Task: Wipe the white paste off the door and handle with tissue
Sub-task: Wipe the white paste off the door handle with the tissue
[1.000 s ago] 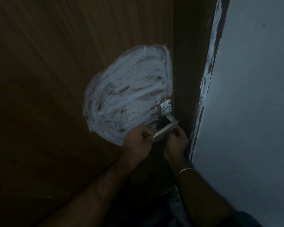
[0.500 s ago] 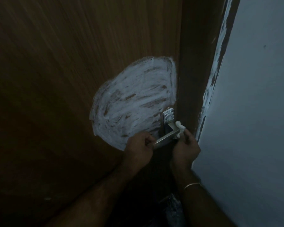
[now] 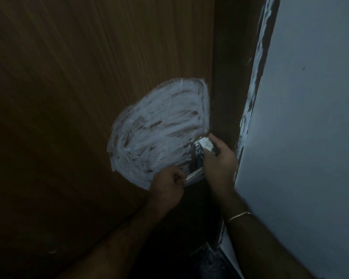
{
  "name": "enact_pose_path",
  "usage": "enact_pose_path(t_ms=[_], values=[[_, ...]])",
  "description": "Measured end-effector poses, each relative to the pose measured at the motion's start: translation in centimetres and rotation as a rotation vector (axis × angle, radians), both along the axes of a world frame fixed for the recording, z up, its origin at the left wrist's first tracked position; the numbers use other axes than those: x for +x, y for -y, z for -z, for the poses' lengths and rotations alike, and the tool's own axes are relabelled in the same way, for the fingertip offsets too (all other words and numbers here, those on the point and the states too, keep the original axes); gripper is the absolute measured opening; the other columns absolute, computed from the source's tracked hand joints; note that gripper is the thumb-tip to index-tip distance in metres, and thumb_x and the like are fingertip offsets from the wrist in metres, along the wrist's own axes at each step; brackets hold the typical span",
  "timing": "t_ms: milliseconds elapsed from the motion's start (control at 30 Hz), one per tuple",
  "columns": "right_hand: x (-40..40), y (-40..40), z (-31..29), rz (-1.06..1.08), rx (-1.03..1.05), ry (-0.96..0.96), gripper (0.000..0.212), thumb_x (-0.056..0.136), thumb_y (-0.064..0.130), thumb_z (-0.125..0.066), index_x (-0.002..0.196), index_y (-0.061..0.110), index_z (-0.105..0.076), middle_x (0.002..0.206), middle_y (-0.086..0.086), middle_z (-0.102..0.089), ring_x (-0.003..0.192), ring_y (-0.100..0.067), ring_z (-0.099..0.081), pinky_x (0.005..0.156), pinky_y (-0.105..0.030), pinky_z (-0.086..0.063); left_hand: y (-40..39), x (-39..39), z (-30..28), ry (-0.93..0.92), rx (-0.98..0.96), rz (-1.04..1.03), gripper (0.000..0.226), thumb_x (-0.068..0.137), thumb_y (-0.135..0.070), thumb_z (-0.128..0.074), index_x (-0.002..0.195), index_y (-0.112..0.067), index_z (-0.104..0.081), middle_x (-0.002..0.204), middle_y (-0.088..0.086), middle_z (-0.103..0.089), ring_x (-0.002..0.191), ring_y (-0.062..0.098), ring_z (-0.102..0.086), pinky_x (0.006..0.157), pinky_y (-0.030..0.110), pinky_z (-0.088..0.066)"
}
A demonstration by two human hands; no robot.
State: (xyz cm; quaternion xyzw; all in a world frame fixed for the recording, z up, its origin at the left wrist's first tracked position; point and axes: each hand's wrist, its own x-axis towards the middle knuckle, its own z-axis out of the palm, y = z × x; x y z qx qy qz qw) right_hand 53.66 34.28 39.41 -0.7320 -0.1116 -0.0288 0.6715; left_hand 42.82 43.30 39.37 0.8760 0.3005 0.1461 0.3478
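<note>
Head view shows me both hands at the lever handle (image 3: 193,175) on the brown door (image 3: 69,117). My left hand (image 3: 167,188) has its fingers curled tight round the free end of the lever. My right hand (image 3: 220,166) has its fingers pinched together on a small wad of tissue (image 3: 207,146), pressed against the top of the handle's metal plate (image 3: 198,151), close to the door edge.

White paste (image 3: 159,133) covers a broad rounded patch of the door just left of and above the handle, streaked, with bare wood showing through in places. As I judge it, almost none of that patch is cleaned, so most of the task lies ahead.

Risks I see from here:
- The tissue wad looks small and already whitish; once loaded, it would likely smear paste about rather than lift it.
- Thin tissue may shred on the plate's corners or screw heads and leave bits stuck in the paste.
- Rubbing so near the door edge could push paste into the gap by the frame (image 3: 230,97).
- My left fingers may carry paste onto the lever.
- Dim light could let thin residue go unnoticed.
</note>
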Motion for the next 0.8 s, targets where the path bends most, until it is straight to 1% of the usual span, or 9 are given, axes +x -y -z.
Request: enact_pose_path(t_ms=[67, 200, 300, 367, 433, 533, 600, 700, 800], values=[[-0.4, 0.0, -0.2, 0.068, -0.021, 0.099, 0.037, 0.089, 0.004, -0.061, 0.124, 0.013, -0.068, 0.121, -0.001, -0.07, 0.11, -0.014, -0.063, 0.094, -0.015, -0.044, 0.0, -0.1, -0.1, -0.003, -0.004, 0.005, 0.026, 0.089, -0.012, -0.069, 0.077, -0.034, -0.062, 0.079, -0.014, -0.063, 0.074, -0.005, -0.057, 0.063, 0.004, -0.043], [-0.4, -0.3, -0.8, 0.13, -0.067, 0.495, 0.023, 0.086, -0.005, -0.064, 0.105, 0.001, -0.074, 0.107, -0.01, -0.073, 0.099, -0.013, -0.065, 0.094, -0.003, -0.039, 0.1, -0.2, -0.3, -0.008, -0.004, 0.011, 0.032, 0.089, -0.012, -0.069, 0.072, -0.037, -0.059, 0.076, -0.016, -0.061, 0.072, -0.007, -0.056, 0.063, 0.003, -0.043], [0.6, -0.6, -0.7, -0.026, -0.211, 0.743, 0.024, 0.078, -0.017, -0.065, 0.096, -0.005, -0.074, 0.102, -0.018, -0.071, 0.098, -0.028, -0.066, 0.098, -0.023, -0.046, 0.0, -0.2, -0.3, -0.004, 0.005, 0.015, 0.031, 0.089, -0.011, -0.069, 0.073, -0.035, -0.059, 0.075, -0.018, -0.06, 0.071, -0.008, -0.054, 0.065, -0.001, -0.041], [1.3, -0.4, -0.9, -0.019, -0.29, 0.737, 0.025, 0.075, -0.018, -0.064, 0.094, -0.005, -0.073, 0.101, -0.02, -0.07, 0.096, -0.035, -0.065, 0.095, -0.028, -0.043, 0.0, -0.3, -0.2, 0.01, -0.007, 0.022, 0.028, 0.09, -0.011, -0.069, 0.076, -0.034, -0.062, 0.077, -0.017, -0.061, 0.073, -0.006, -0.056, 0.064, 0.002, -0.042], [1.2, -0.3, -0.9, -0.018, -0.338, 0.676, 0.025, 0.074, -0.016, -0.064, 0.093, -0.003, -0.073, 0.1, -0.019, -0.07, 0.096, -0.036, -0.064, 0.097, -0.022, -0.037, 0.1, -0.2, -0.1, 0.009, -0.01, 0.029, 0.024, 0.09, -0.01, -0.068, 0.08, -0.031, -0.063, 0.082, -0.014, -0.062, 0.077, -0.002, -0.058, 0.062, 0.007, -0.042], [0.4, -0.3, -0.2, -0.175, -0.43, 0.823, 0.025, 0.07, -0.016, -0.071, 0.09, -0.001, -0.074, 0.096, -0.017, -0.071, 0.096, -0.036, -0.064, 0.104, -0.012, -0.025, 0.1, -0.1, 0.1, 0.027, -0.013, 0.02, 0.024, 0.089, -0.008, -0.068, 0.079, -0.029, -0.064, 0.08, -0.014, -0.062, 0.077, -0.002, -0.057, 0.065, 0.007, -0.039], [1.1, 0.0, -0.2, -0.212, -0.441, 0.827, 0.026, 0.069, -0.017, -0.069, 0.09, -0.002, -0.074, 0.098, -0.017, -0.071, 0.095, -0.037, -0.064, 0.101, -0.016, -0.031, 0.1, -0.1, 0.2, 0.032, -0.032, 0.018, 0.022, 0.089, -0.008, -0.068, 0.079, -0.028, -0.065, 0.082, -0.014, -0.064, 0.077, -0.002, -0.057, 0.066, 0.006, -0.04], [1.9, 0.0, -0.7, -0.094, -0.408, 0.652, 0.028, 0.076, -0.016, -0.062, 0.098, -0.003, -0.072, 0.105, -0.019, -0.067, 0.097, -0.037, -0.061, 0.092, -0.029, -0.044, 0.0, -0.1, 0.3, 0.027, -0.046, 0.011, 0.024, 0.089, -0.009, -0.069, 0.079, -0.03, -0.065, 0.08, -0.012, -0.065, 0.078, 0.0, -0.059, 0.065, 0.008, -0.039], [1.0, 0.3, 0.7, -0.192, -0.523, 0.788, 0.03, 0.071, -0.015, -0.071, 0.097, 0.0, -0.073, 0.103, -0.019, -0.066, 0.093, -0.036, -0.06, 0.085, -0.033, -0.047, 0.0, 0.0, 0.3, 0.017, -0.036, 0.005, 0.026, 0.088, -0.009, -0.069, 0.076, -0.031, -0.062, 0.078, -0.012, -0.064, 0.076, 0.0, -0.059, 0.063, 0.008, -0.039]])
